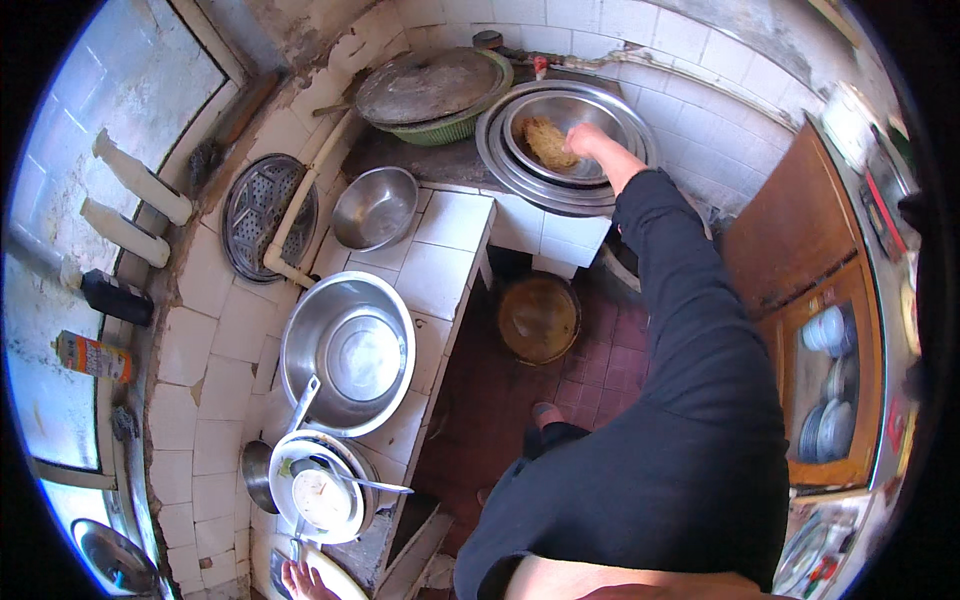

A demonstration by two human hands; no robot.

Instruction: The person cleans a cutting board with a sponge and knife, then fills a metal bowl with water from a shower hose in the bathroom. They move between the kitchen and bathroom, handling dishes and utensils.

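At the back counter my right hand [587, 142] reaches into nested stainless steel basins [491, 154]. Its fingers close on the edge of a tan fibrous scrubber [549, 142], which looks like a dried loofah, inside the innermost basin. My left hand [304, 582] is partly cut off at the bottom edge, fingers spread and apparently holding nothing. It lies beside a pale round-edged board [337, 574], just below stacked bowls and plates [281, 495]. A spoon [375, 484] rests across that stack. Behind it stands a large steel basin [300, 337] with a metal handle [306, 401] leaning over its rim.
A smaller steel bowl [375, 208] sits on the tiled counter. A lidded wok or pot [435, 90] fills the back left corner. A pipe [311, 187] runs along the left wall past a steamer rack [262, 225]. On the floor stands a brown tub [538, 319]; a wooden cabinet [795, 225] is at right.
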